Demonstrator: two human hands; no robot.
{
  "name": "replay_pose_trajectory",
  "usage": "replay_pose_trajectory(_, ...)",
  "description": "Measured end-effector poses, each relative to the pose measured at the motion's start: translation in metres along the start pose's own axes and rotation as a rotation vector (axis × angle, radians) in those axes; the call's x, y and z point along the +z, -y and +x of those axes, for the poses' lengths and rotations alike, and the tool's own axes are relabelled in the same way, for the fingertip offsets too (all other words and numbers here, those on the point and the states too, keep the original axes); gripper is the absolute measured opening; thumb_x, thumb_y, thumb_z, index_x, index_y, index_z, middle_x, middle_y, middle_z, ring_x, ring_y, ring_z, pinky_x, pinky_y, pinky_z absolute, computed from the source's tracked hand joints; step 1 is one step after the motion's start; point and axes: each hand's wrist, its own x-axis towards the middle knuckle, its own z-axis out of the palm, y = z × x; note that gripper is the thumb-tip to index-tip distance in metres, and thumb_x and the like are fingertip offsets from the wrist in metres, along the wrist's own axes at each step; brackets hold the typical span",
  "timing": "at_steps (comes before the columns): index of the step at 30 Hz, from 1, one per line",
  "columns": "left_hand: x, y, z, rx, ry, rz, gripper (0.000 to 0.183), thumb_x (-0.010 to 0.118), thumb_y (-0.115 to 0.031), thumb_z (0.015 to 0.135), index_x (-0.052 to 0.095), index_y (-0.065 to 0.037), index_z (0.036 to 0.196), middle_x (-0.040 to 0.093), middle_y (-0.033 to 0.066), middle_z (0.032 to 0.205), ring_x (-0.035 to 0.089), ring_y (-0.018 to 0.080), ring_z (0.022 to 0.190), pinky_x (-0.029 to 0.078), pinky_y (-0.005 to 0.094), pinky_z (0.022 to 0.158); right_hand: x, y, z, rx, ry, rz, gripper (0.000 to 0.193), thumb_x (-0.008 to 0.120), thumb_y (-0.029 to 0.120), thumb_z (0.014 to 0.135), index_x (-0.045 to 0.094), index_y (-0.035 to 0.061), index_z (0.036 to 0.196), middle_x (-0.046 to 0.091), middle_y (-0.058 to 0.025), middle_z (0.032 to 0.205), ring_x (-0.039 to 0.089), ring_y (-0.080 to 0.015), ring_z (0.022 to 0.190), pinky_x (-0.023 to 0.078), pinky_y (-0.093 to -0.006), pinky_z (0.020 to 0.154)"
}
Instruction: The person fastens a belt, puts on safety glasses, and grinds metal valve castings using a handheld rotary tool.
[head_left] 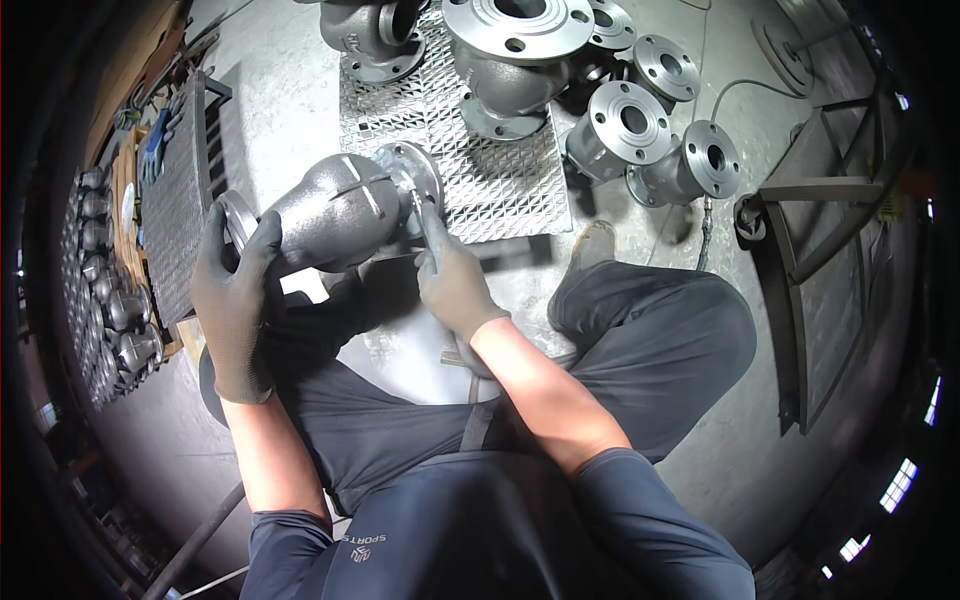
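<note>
Valve (pixel 335 220) lies tilted at 10 o'clock in view; its support, can't tell. One flange (pixel 238 222) sits at its 9, the other flange (pixel 428 172) at its 2. Left hand (pixel 235 285) half open, cupped on the 9 o'clock flange. Right hand (pixel 455 285) mostly curled, forefinger toward the 2 o'clock neck; anything held is too blurred. Best, I judge: firm left hold, light even right-hand pressure. Grate (pixel 525 205) at 2 o'clock.
</note>
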Motion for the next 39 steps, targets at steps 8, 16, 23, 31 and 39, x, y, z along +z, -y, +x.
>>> replay_pose_trajectory(8,0.002,0.003,-0.006,0.104,0.010,0.037,0.093,0.091,-0.035,0.093,0.052,0.018,0.159,0.068,0.0338,0.149,0.062,0.0337,0.147,0.045,0.0437,0.125,0.002,0.008,0.003,-0.017,0.035,-0.055,0.072,0.058,0.001,0.103,0.039,0.0049,0.172,0.071,-0.0365,0.117,0.071,-0.0544,0.108,0.055,-0.0591,0.096)
replay_pose_trajectory(16,0.003,0.009,-0.023,0.255,0.130,0.095,0.104,0.098,-0.019,0.081,0.046,0.007,0.168,0.076,0.0277,0.136,0.077,0.0353,0.126,0.054,0.0450,0.112,0.004,0.003,-0.008,0.025,0.064,-0.020,0.082,0.056,-0.005,0.100,0.034,0.0105,0.178,0.074,-0.0267,0.121,0.075,-0.0352,0.102,0.058,-0.0438,0.099)
replay_pose_trajectory(23,0.008,0.023,-0.016,0.540,0.079,0.330,0.107,0.096,-0.018,0.073,0.050,-0.004,0.169,0.075,0.0267,0.139,0.078,0.0439,0.120,0.061,0.0483,0.104,-0.040,0.007,-0.007,0.081,0.035,0.045,0.072,0.055,0.000,0.101,0.046,0.0082,0.172,0.071,-0.0347,0.138,0.071,-0.0493,0.127,0.053,-0.0509,0.113)
replay_pose_trajectory(31,0.003,-0.004,-0.021,0.273,0.021,0.168,0.101,0.099,-0.027,0.080,0.053,0.006,0.164,0.069,0.0271,0.154,0.069,0.0282,0.141,0.054,0.0402,0.116,-0.074,0.037,-0.013,0.263,0.131,0.093,0.070,0.055,0.001,0.102,0.049,0.0105,0.171,0.080,-0.0207,0.110,0.078,-0.0279,0.101,0.060,-0.0412,0.097)
replay_pose_trajectory(39,0.007,-0.010,-0.027,0.297,-0.003,0.257,0.102,0.100,-0.034,0.078,0.057,0.005,0.161,0.079,0.0280,0.134,0.079,0.0335,0.124,0.059,0.0424,0.109,-0.046,0.011,-0.011,0.163,0.047,0.041,0.068,0.055,0.002,0.102,0.050,0.0082,0.170,0.081,-0.0233,0.104,0.079,-0.0306,0.096,0.060,-0.0409,0.095)
